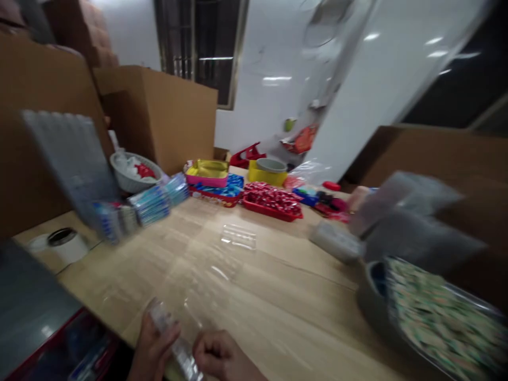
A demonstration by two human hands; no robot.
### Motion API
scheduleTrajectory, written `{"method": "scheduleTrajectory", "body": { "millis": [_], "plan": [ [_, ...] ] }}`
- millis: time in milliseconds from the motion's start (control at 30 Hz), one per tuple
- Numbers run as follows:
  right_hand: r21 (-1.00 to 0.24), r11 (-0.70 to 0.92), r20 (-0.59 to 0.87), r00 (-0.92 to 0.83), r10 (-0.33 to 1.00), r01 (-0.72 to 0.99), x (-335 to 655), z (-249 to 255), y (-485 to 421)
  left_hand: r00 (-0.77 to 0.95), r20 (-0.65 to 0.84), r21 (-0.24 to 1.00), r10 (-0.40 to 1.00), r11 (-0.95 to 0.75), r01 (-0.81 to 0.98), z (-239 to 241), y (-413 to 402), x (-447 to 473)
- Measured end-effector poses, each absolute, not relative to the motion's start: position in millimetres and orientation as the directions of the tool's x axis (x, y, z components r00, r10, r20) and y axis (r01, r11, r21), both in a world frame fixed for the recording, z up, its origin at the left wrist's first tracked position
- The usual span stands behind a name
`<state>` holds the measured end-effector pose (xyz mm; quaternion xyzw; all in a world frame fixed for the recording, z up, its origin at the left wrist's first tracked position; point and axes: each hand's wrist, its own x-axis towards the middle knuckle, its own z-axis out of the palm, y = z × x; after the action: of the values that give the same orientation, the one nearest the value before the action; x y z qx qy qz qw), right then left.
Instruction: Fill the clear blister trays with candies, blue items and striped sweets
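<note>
Left hand: in the head view, it is grasping a clear plastic pack over the table, near its front edge.
Right hand: curled closed at the pack; whether it pinches, I cannot tell.
Pack: the step seems two-handed handling; next move probably calls for steady left support.
Clear tray: lying farther away, untouched.
</note>
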<state>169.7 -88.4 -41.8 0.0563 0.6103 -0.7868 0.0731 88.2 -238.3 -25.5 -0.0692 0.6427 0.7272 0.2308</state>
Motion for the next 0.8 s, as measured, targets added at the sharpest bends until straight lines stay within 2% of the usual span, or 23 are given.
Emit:
{"method": "scheduleTrajectory", "body": {
  "millis": [67, 200, 367, 567, 667, 800],
  "plan": [
    [-0.934, -0.301, -0.196, -0.98, -0.02, 0.193, 170, -47, -98, -0.862, -0.424, 0.871, 0.279, -0.135, -0.472, -27, -242, 92],
    [-0.903, -0.387, -0.166, -0.983, -0.082, 0.185, 174, -51, -111, -0.854, -0.437, 0.837, 0.284, -0.219, -0.501, -26, -248, 98],
    [-0.924, -0.336, -0.162, -0.983, -0.091, 0.183, 172, -61, -124, -0.869, -0.443, 0.843, 0.218, -0.227, -0.487, -26, -265, 104],
    [-0.94, -0.301, -0.184, -0.981, 0.06, 0.158, 165, -63, -133, -0.872, -0.469, 0.843, 0.14, -0.223, -0.489, -31, -281, 102],
    [-0.932, -0.303, -0.254, -0.955, 0.151, 0.199, 158, -66, -127, -0.872, -0.467, 0.836, 0.147, -0.247, -0.49, -29, -286, 101],
    [-0.952, -0.206, -0.268, -0.94, 0.211, 0.226, 145, -80, -107, -0.865, -0.474, 0.823, 0.163, -0.267, -0.501, -24, -289, 102]
  ]
}}
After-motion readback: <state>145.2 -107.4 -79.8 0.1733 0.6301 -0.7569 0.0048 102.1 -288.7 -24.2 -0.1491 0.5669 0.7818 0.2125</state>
